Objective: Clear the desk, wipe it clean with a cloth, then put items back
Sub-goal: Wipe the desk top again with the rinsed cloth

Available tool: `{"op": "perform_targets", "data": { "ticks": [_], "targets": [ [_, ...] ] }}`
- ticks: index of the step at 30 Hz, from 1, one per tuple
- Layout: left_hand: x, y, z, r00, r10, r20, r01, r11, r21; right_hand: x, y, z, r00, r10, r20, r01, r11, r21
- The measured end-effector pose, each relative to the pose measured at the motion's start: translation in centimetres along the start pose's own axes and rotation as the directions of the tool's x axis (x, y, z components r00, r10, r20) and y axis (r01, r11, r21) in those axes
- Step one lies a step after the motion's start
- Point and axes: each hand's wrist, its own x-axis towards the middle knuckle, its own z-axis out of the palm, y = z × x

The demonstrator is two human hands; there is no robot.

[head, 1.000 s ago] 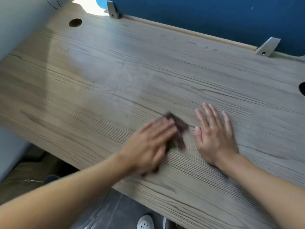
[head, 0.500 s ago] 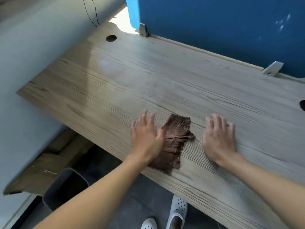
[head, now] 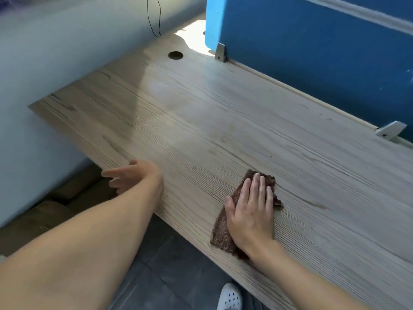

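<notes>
Behind the cloth (head: 223, 233), a blue partition (head: 312, 63) borders the desk (head: 201, 121).

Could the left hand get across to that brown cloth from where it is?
Probably yes. The left hand sits at the desk's near edge with only bare wood between it and the cloth; but the right hand already lies flat on the cloth.

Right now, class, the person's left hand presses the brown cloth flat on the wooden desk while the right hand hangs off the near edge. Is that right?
Not quite: the hands are swapped. In the head view the right hand presses the brown cloth flat on the wooden desk, while the left hand hangs off the near edge.
</notes>
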Motion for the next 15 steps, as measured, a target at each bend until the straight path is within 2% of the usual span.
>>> {"op": "perform_targets", "data": {
  "ticks": [2,4,7,9,11,13,15],
  "targets": [
    [-0.1,-0.6,0.8,0.997,0.068,-0.033,-0.066,0.996,0.053,0.8,1.4,0.2,0.985,-0.172,0.015,0.172,0.985,-0.015],
    [0.1,-0.6,1.6,0.994,0.080,-0.073,-0.072,0.992,0.105,1.7,2.0,0.2,0.974,-0.224,0.039,0.227,0.972,-0.062],
    [0.2,-0.4,2.2,0.989,0.091,-0.115,-0.073,0.986,0.149,1.4,-0.7,-0.2,0.999,-0.038,-0.016,0.037,0.998,-0.060],
    [0.5,-0.6,2.7,0.987,0.088,-0.138,-0.063,0.983,0.170,0.6,-3.5,0.4,0.998,-0.051,-0.024,0.051,0.999,-0.009],
    [0.7,-0.8,3.1,0.983,0.097,-0.155,-0.064,0.976,0.208,-0.3,-4.5,1.0,0.968,-0.249,-0.018,0.249,0.968,0.022],
    [0.6,-0.8,3.1,0.981,0.103,-0.165,-0.063,0.970,0.235,0.3,-3.0,0.6,0.864,-0.504,0.018,0.502,0.863,0.054],
    [0.6,-0.7,3.1,0.980,0.105,-0.167,-0.060,0.966,0.252,2.3,-0.5,0.2,0.758,-0.651,0.044,0.650,0.759,0.035]
  ]
}}
